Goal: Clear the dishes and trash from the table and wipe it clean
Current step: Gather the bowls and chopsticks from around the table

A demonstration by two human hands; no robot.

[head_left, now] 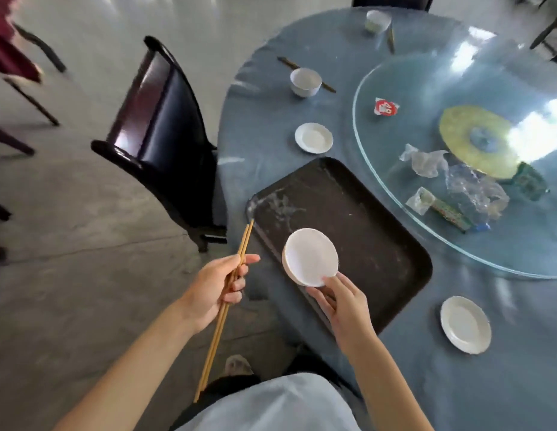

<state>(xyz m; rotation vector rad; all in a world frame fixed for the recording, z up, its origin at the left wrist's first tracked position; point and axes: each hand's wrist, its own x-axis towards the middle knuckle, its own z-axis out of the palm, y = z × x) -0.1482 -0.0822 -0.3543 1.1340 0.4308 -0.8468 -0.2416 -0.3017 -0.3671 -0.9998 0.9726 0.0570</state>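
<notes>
both forearms reach forward — left hand curled in a grip, right hand pinching, thumb on top.

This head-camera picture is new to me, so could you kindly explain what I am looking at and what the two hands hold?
There is no machine here: the one wide-angle picture comes from a camera worn on a person's head, looking down at their own bare hands. The left hand grips a pair of chopsticks. The right hand holds a small white bowl over a dark tray. The tray lies on a round table with a blue cover. Two white saucers, two more bowls and more chopsticks remain there. The glass turntable carries crumpled plastic wrappers. A dark chair stands beside the table.
</notes>
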